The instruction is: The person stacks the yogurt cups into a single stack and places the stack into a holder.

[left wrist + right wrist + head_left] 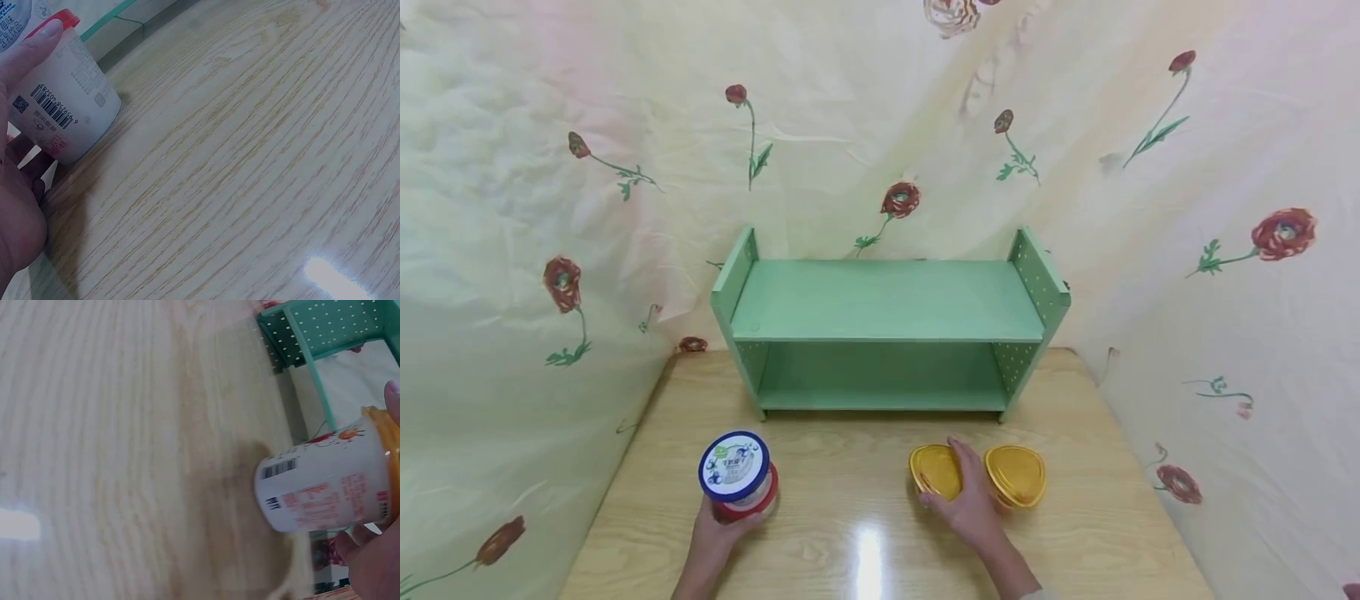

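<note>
At the left of the table, my left hand [711, 537] grips a white tub with a red rim [69, 100], thumb up against that rim. A blue-lidded tub [734, 467] sits on top of it, slightly off centre. Toward the right, my right hand [970, 504] holds a white cup with a yellow lid [935, 471] between thumb and fingers. The printed side of this cup [325, 487] shows in the right wrist view; whether its base touches the table I cannot tell. A second yellow-lidded cup [1015, 477] stands just right of the right hand.
Behind the hands stands a green two-tier shelf [887, 300] with raised, perforated sides. Its lower board [883, 396] sits just above the wooden table [820, 542]. Flower-patterned cloth [850, 125] hangs behind and on both sides.
</note>
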`<state>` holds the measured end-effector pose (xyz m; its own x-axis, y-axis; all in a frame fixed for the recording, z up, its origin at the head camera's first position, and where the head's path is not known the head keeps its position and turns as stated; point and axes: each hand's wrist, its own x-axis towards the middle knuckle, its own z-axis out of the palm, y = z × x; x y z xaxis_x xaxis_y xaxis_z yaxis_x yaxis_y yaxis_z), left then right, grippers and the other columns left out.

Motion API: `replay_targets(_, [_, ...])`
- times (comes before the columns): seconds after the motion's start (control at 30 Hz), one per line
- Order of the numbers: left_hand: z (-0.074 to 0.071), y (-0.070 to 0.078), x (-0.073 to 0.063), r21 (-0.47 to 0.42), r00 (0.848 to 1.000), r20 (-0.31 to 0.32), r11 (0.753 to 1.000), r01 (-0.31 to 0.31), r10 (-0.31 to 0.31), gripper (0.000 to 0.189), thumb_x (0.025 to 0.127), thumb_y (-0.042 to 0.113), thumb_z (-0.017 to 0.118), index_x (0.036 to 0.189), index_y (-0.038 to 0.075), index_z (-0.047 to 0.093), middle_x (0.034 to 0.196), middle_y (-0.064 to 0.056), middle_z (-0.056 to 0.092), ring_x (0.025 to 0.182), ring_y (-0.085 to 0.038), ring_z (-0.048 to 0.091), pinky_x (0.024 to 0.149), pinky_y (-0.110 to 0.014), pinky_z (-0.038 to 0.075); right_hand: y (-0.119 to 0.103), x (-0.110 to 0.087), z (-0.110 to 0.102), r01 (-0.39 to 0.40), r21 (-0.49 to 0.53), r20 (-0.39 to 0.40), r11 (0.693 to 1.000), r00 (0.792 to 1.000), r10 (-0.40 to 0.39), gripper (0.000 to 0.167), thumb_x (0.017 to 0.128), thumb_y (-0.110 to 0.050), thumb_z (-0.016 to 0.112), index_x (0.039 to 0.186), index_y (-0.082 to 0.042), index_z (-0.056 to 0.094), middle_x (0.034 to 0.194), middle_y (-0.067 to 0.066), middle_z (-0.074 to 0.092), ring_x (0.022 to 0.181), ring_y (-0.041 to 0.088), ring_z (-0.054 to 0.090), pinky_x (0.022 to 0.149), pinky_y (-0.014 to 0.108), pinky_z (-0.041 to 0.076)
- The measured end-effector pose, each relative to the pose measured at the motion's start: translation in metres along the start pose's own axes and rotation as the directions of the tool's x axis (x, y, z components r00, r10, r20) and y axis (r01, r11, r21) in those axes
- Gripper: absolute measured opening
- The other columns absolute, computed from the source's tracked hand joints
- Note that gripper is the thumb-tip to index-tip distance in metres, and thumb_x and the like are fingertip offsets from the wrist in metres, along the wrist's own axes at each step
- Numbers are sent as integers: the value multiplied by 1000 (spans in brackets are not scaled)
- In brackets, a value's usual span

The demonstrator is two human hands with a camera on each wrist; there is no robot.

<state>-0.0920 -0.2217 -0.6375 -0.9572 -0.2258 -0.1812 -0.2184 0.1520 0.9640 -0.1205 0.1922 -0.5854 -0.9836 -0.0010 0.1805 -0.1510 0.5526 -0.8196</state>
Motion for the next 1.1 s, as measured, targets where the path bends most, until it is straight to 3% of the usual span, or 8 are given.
replay_targets(0.23, [-1, -1, 0, -14, 1000, 1, 1000, 6, -6, 106, 74, 15, 91, 155, 0, 23, 152, -28, 38, 141, -43, 34, 117, -55, 28, 5, -2, 5, -94, 93, 6, 991, 996, 94, 117, 69, -19, 94, 159, -9, 21, 157, 21, 31, 143, 41, 30, 117, 58, 22])
replay_targets(0.67, [-1, 2, 0, -30, 1000, 20, 999, 18, -18, 110, 74, 16, 91, 156, 2, 20, 154, -27, 34, 143, -44, 30, 118, -58, 24, 7, -3, 7, -214, 204, 30, 955, 977, 212, 122, 66, -17, 96, 161, -15, 19, 158, 22, 31, 144, 41, 31, 117, 55, 24])
replay_targets(0.9, [0, 0, 0, -29, 1000, 24, 1000, 12, -12, 110, 74, 15, 91, 157, 2, 19, 154, -27, 33, 143, -44, 30, 118, -58, 24, 9, -4, 7, -214, 204, 37, 955, 977, 211, 123, 67, -17, 95, 161, -16, 16, 160, 22, 28, 145, 41, 28, 118, 56, 23])
replay_targets(1.1, [1, 2, 0, -17, 1000, 14, 1000, 11, -10, 109, 74, 16, 91, 156, 1, 21, 153, -27, 35, 142, -44, 31, 118, -58, 25, 14, -5, 6, -168, 224, 65, 960, 985, 157, 122, 69, -14, 94, 162, -11, 14, 162, 22, 23, 146, 40, 26, 118, 51, 22])
